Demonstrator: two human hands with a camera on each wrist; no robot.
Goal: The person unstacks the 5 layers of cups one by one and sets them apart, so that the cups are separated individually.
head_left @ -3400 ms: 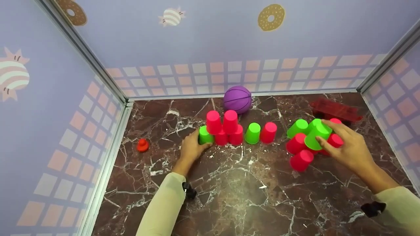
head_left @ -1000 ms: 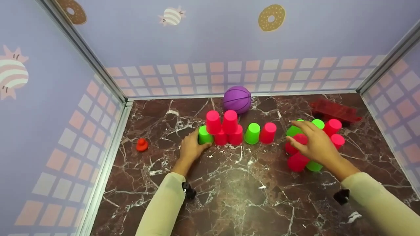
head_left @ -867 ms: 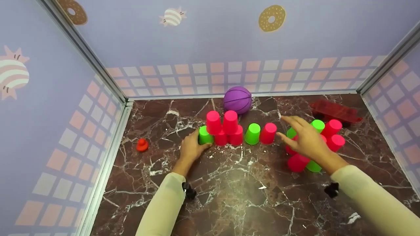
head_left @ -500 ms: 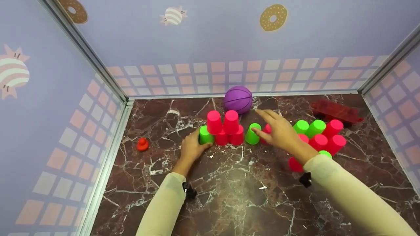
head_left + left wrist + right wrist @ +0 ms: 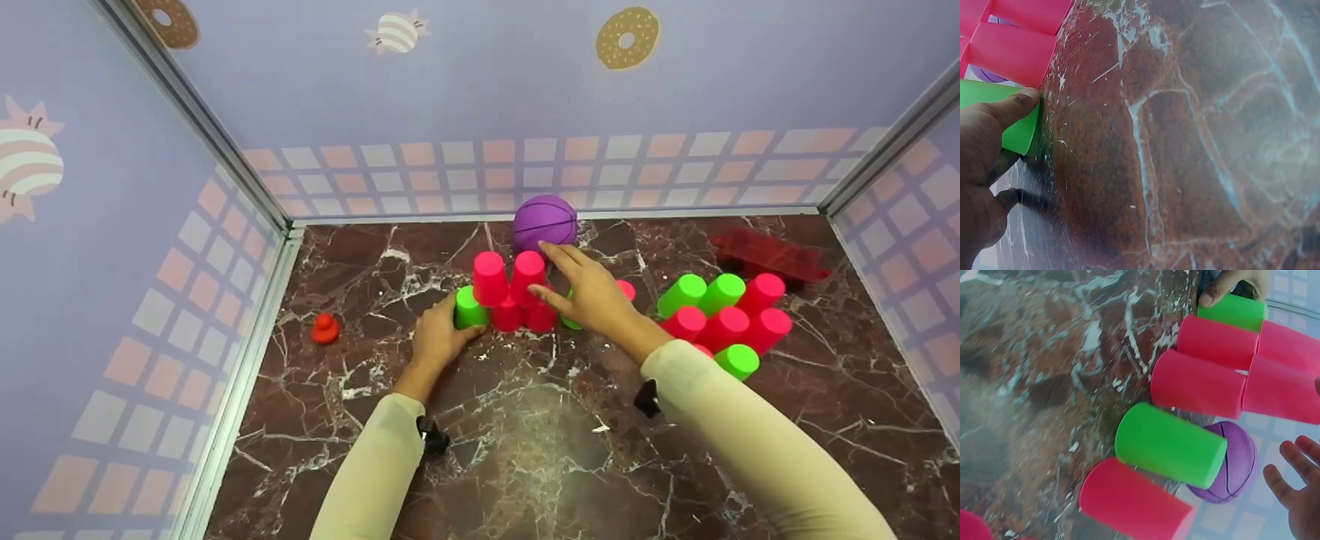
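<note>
My left hand point(image 5: 437, 334) grips an upside-down green cup point(image 5: 470, 306) at the left end of a row; the left wrist view shows the thumb point(image 5: 1016, 107) along its side. Beside it stand two lower pink cups point(image 5: 506, 316), bearing two upper pink cups point(image 5: 490, 279). My right hand point(image 5: 592, 296) is spread at the right upper pink cup point(image 5: 527, 277), thumb in front of it and fingers reaching behind. Partly hidden under this hand are a green cup point(image 5: 1168, 444) and a pink cup point(image 5: 1134, 500), standing apart from the stack.
Several upside-down pink and green cups point(image 5: 726, 326) cluster at the right. A purple ball point(image 5: 544, 219) sits behind the stack. A red skateboard-like object point(image 5: 772, 255) lies at the back right, and a small red duck-shaped toy point(image 5: 325, 328) at the left. Patterned walls point(image 5: 450, 90) enclose the marble surface.
My right hand has set a green cup down at the front of the right cluster, then moved left, empty, to the stacked pink cups. My left hand has stayed on its green cup.
</note>
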